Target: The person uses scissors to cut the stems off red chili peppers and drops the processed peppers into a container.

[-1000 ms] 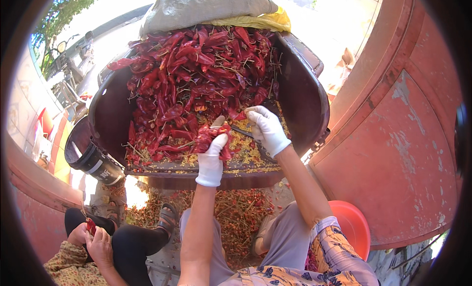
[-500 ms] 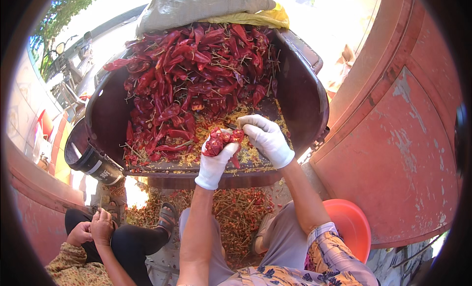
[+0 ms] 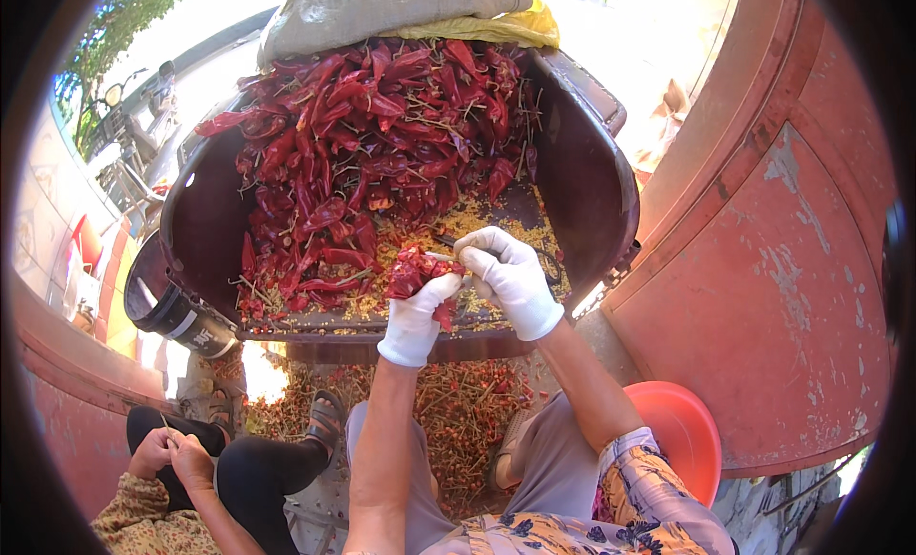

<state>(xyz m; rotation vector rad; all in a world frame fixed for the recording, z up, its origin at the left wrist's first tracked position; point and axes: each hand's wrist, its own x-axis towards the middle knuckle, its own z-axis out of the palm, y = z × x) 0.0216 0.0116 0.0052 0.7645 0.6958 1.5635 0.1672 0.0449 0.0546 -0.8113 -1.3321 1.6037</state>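
The left hand (image 3: pixel 417 318) clasps crumpled peppers (image 3: pixel 412 272) just left of the right hand (image 3: pixel 515 283), whose fingers pinch a pale stem (image 3: pixel 441 256) pointing crosswise between them.

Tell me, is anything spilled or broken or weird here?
Yes. Stems and red scraps lie scattered below the dark bin of red peppers, which looks messy. The red panel on the right has pale patches, as if paint wore off.
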